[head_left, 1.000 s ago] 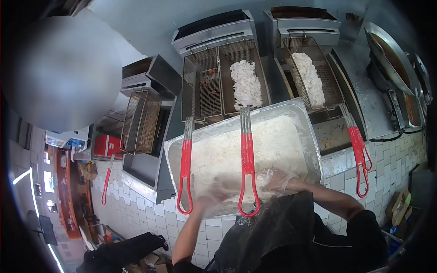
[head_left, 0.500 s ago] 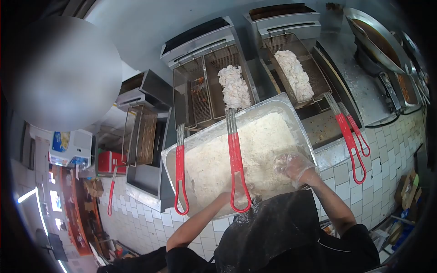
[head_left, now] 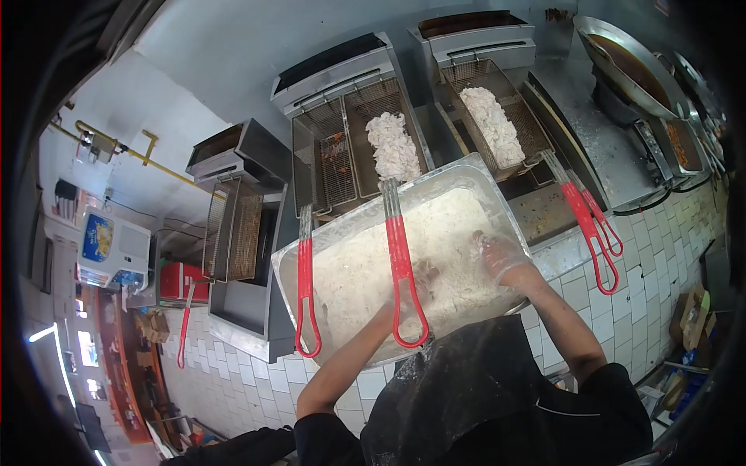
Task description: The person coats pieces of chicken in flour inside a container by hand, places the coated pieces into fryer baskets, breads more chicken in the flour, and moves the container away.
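Note:
A large metal tub (head_left: 286, 272) is filled with pale flour (head_left: 350, 276). My right hand (head_left: 501, 258), in a clear plastic glove, touches the flour near the tub's right wall, its fingers apart and partly sunk in it. My left hand (head_left: 424, 281) lies in the flour near the middle, dusted white. A red basket handle (head_left: 400, 260) crosses in front of it, so its fingers are partly hidden and blurred. Another red handle (head_left: 305, 272) reaches over the tub's left part.
Behind the tub, fryer baskets hold white floured pieces (head_left: 392, 147) and more floured pieces (head_left: 492, 128). A basket with brown crumbs (head_left: 334, 155) hangs beside them. Red handles (head_left: 592, 237) jut out at right. A wide wok (head_left: 633, 70) stands at the back right.
My left hand has come up and rightward through the flour, showing more beside the handle. My right hand has risen slightly. The view has shifted, and a blurred round shape at upper left is gone.

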Motion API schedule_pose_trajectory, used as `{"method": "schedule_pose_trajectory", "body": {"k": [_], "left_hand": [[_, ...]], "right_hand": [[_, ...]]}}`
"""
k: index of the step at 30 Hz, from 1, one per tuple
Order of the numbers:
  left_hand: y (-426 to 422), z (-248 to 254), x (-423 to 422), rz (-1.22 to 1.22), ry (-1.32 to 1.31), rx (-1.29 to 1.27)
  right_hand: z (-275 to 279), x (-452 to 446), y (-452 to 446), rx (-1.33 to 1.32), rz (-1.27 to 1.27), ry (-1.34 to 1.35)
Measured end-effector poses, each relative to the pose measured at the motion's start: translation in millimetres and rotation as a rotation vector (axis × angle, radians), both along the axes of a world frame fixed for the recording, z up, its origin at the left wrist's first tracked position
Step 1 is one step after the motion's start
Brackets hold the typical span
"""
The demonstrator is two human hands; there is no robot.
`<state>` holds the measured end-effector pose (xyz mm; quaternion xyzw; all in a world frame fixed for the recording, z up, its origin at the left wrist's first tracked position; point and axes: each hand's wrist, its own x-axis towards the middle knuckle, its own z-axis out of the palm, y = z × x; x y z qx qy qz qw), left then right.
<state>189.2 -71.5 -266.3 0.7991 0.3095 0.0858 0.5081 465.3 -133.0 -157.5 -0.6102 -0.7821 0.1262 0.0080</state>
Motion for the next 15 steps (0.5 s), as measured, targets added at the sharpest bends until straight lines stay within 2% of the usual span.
{"method": "schedule_pose_trajectory", "body": {"k": [1,3,4,5,7,11,13,14,15], "left_hand": [[1.9,3.0,-0.4,-0.029,0.062,0.061],[9.2,10.0,-5.5,-0.089,0.193,0.190],[14.2,11.5,-14.6,0.021,-0.021,-0.124],[17.9,12.7,-28.1,0.134,-0.232,-0.443],[17.6,16.1,-45.8,0.288,-0.391,-0.677],[33.2,31.4,-57.0,0.405,-0.181,-0.313],[26.7,44.6,-55.0,0.404,0.008,0.059],[12.4,49.9,-50.7,0.372,0.141,0.337],[3.3,45.7,-50.1,0.328,0.266,0.475]], "right_hand": [[1.3,3.8,0.1,-0.050,0.006,0.017],[5.0,9.3,-1.8,-0.026,0.184,-0.150],[8.8,9.8,-2.5,-0.014,0.270,-0.230],[12.5,8.8,-4.0,-0.037,0.233,-0.164],[25.0,2.9,-4.6,-0.093,0.163,-0.033],[27.5,-7.2,0.2,-0.245,0.208,-0.084],[33.9,-16.2,-0.1,-0.357,0.225,-0.130],[29.9,-18.0,-3.5,-0.343,0.323,-0.180],[23.4,-20.4,-9.3,-0.331,0.420,-0.232]]}}
